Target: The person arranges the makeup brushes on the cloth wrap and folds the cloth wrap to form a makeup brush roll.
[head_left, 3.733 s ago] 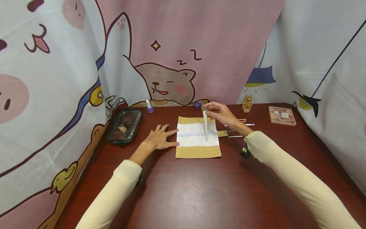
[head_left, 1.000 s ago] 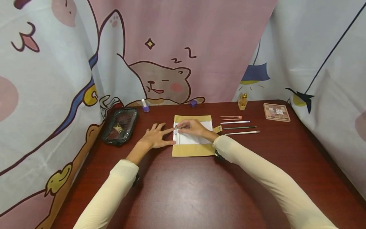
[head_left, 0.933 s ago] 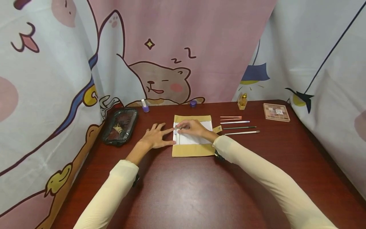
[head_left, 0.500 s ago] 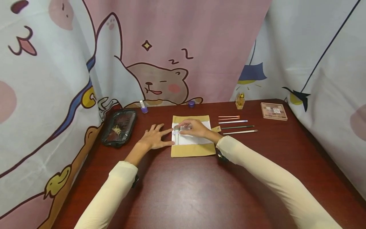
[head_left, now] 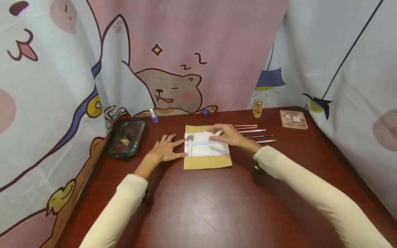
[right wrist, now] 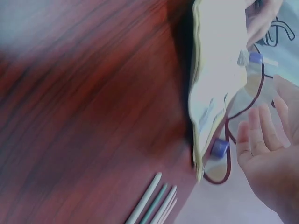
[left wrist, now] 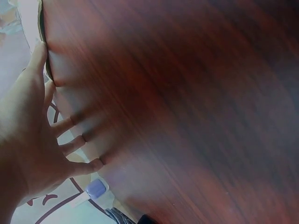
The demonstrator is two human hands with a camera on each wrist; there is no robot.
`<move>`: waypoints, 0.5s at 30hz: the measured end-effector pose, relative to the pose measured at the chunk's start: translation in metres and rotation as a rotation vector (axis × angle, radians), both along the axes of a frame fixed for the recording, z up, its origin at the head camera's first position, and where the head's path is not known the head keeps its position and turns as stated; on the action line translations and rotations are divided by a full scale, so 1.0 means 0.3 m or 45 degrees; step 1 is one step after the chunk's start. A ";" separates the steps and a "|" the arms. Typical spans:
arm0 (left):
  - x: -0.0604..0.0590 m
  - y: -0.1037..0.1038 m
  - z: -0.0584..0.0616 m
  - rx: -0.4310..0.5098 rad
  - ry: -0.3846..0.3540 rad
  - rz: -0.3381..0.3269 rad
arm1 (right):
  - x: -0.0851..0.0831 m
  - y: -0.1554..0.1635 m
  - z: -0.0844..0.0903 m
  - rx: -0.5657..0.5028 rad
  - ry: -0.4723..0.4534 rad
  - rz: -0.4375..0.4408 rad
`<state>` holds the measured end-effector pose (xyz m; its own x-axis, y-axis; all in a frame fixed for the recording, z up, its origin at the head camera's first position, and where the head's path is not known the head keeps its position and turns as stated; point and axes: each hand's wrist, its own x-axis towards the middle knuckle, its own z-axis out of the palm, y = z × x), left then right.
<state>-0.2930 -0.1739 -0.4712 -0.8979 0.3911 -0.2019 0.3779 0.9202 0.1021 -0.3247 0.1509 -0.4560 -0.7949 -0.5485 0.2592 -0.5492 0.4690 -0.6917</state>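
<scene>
A tan fabric brush roll (head_left: pixel 207 162) with a white lining lies unfolded on the table. One makeup brush (head_left: pixel 190 146), with a white handle and grey bristles, rests upright along its left end, handle toward the person, crossing the lilac strap. My left hand (head_left: pixel 164 150) is spread flat beside the roll, thumb and index fingertips at its left edge; the left wrist view shows the same spread hand (left wrist: pixel 32 135). Over the right part of the lining hovers my right hand (head_left: pixel 231 135), fingers loosely bent and nothing between them. In the right wrist view, the right hand (right wrist: pixel 273 154) appears empty too.
Right of the roll lie a white brush (head_left: pixel 266 141), a green brush (head_left: pixel 262 136), a white-and-blue brush (head_left: pixel 252 131) and orange-tipped brushes (head_left: pixel 248 126). Further around stand a black-edged pouch (head_left: pixel 139 137), nail polish (head_left: pixel 154 119), purple jar (head_left: pixel 205 112), perfume bottle (head_left: pixel 257 110) and palette (head_left: pixel 293 120).
My right hand carried the makeup brush to the roll's left end, laid it there, let go and drew back to the right. My left hand has stayed at the left edge.
</scene>
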 end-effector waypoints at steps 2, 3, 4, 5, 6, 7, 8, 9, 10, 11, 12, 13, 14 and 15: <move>-0.002 -0.003 0.000 0.002 0.002 0.001 | 0.002 0.032 0.006 -0.008 -0.006 -0.002; -0.002 -0.004 0.001 0.004 0.004 0.000 | 0.004 0.048 0.010 -0.015 -0.018 -0.005; -0.002 -0.005 0.002 0.004 0.005 0.000 | 0.006 0.064 0.012 -0.023 -0.020 -0.006; -0.003 -0.005 0.002 0.004 0.006 -0.001 | 0.008 0.080 0.013 -0.030 -0.022 -0.007; -0.003 -0.006 0.001 0.003 0.007 -0.002 | 0.011 0.096 0.012 -0.032 -0.019 -0.010; -0.003 -0.006 0.002 0.003 0.008 -0.003 | 0.014 0.112 0.011 -0.026 -0.014 -0.016; -0.003 -0.006 0.002 0.001 0.008 -0.005 | 0.018 0.127 0.011 -0.023 -0.014 -0.024; -0.003 -0.006 0.003 0.002 0.009 -0.007 | 0.022 0.142 0.011 -0.016 -0.011 -0.030; -0.002 -0.005 0.003 0.003 0.008 -0.009 | 0.026 0.157 0.009 -0.010 -0.007 -0.035; -0.002 -0.005 0.003 0.005 0.008 -0.011 | 0.030 0.171 0.007 -0.002 -0.007 -0.042; -0.002 -0.004 0.003 0.007 0.008 -0.012 | 0.033 0.185 0.005 0.005 -0.006 -0.049; -0.001 -0.004 0.004 0.010 0.007 -0.013 | 0.036 0.198 0.004 0.008 -0.010 -0.058; 0.000 -0.003 0.004 0.011 0.006 -0.013 | 0.040 0.211 0.002 0.014 -0.017 -0.068; 0.000 -0.003 0.004 0.013 0.007 -0.013 | 0.044 0.225 0.003 0.019 -0.025 -0.073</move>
